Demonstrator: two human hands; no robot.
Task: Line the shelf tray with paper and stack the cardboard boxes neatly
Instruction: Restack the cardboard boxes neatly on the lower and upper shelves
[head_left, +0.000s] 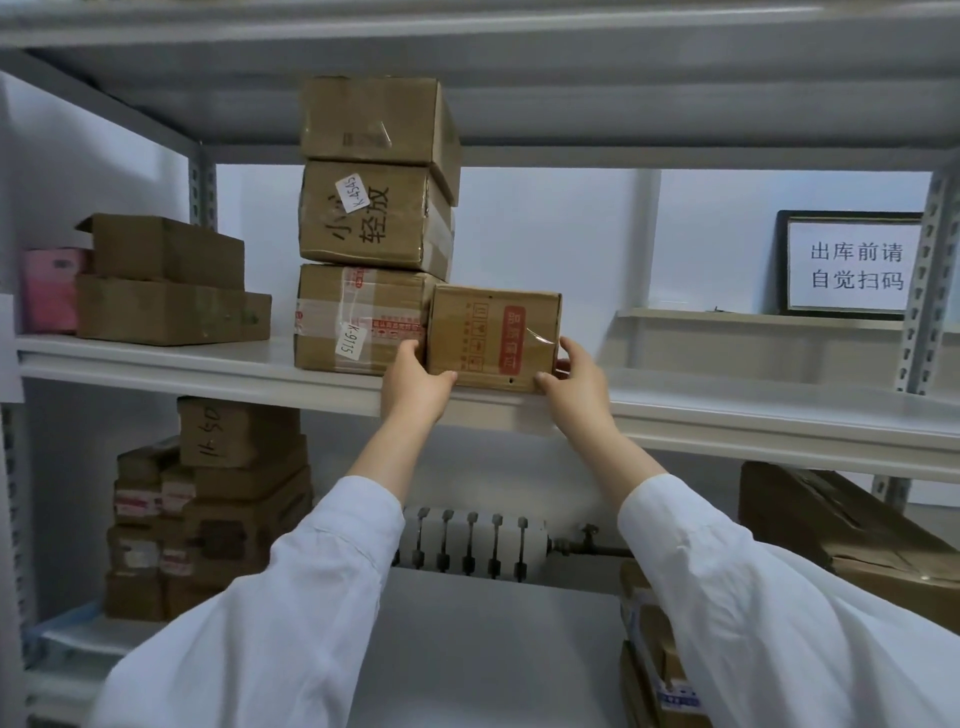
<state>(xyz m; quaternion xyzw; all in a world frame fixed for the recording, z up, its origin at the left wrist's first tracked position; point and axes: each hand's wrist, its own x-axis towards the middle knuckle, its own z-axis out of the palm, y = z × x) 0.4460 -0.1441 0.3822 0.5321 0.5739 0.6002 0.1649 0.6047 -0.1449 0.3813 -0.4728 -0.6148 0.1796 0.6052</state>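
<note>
A small cardboard box (493, 338) with a red label stands on the white middle shelf (753, 410), near its front edge. My left hand (418, 382) grips its left lower corner and my right hand (576, 382) grips its right side. Touching it on the left is a stack of three cardboard boxes (371, 223): the bottom one taped, the middle one with black handwriting, the top one reaching almost to the shelf above. The shelf surface looks white and smooth; whether paper lies on it I cannot tell.
Two flat cardboard boxes (171, 291) and a pink packet (49, 291) sit at the shelf's left end. A framed white sign (852, 265) leans at the back right. The lower shelf holds piled boxes (208, 509) at left and a large box (852, 540) at right.
</note>
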